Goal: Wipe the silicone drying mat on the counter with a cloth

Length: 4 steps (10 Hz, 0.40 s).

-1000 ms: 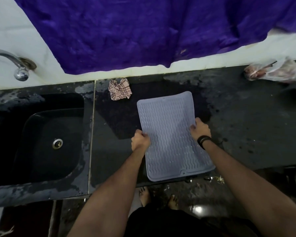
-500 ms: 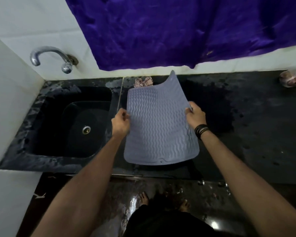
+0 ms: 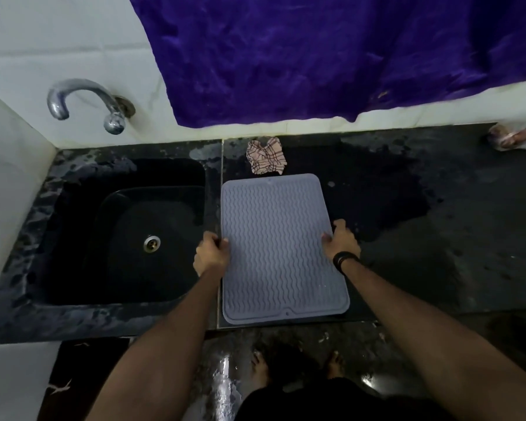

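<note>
dark, wet stone forms the table (image 3: 438, 238), and on it the grey silicone drying mat (image 3: 278, 247) is laid flat, just right of the seam beside the sink (image 3: 128, 232), its near edge close to the table's front edge. the mat's wavy ribbed face is turned up. its left edge is gripped by the left hand (image 3: 210, 253), whose fingers are curled around that edge, and its right edge is gripped by the right hand (image 3: 340, 242), thumb on top; a dark band (image 3: 343, 259) is worn at that wrist. just behind the mat's far edge, close to the wall, a crumpled checked cloth (image 3: 266, 156) is seen, held by neither hand; whether it touches the mat cannot be told. a darker wet patch is spread over the table to the mat's right. a metal tap (image 3: 88, 101) is mounted on the white tiled wall above the sink. purple fabric (image 3: 331, 56) is hung over the wall behind. at the far right a plastic bag (image 3: 516, 136) is partly seen. bare feet are visible on the floor below.
</note>
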Available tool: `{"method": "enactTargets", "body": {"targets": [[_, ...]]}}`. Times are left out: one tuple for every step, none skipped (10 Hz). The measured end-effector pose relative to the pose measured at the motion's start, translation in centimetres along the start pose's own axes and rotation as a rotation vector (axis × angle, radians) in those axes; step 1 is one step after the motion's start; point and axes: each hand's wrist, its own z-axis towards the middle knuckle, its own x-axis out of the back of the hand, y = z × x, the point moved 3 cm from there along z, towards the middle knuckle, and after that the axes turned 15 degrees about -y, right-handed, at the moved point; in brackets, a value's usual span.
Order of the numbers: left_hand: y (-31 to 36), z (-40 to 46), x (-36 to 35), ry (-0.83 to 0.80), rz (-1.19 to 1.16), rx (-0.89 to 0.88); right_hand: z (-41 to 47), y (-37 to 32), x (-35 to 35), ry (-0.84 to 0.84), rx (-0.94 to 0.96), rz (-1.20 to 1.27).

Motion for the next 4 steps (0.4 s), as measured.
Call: {"method": "enactTargets", "body": {"targets": [[0.7,0.3,1.0,-0.01,0.043,-0.086,-0.9,-1.2,-0.3,0.097,0.023,-0.197],[3.1,0.4,3.0,-0.053,0.166,-0.209,-1.4,-5.1,0.5,0.039,0.139,-0.288],[7.5,1.0,6.6,-0.031,0.32,-0.377,-1.3,-11.7,3.5,0.028,0.299,-0.402],[12.4,0.5,10.5,0.004,0.433,-0.451,-1.7,-18.0,7.8,0.059,0.441,-0.502]]}}
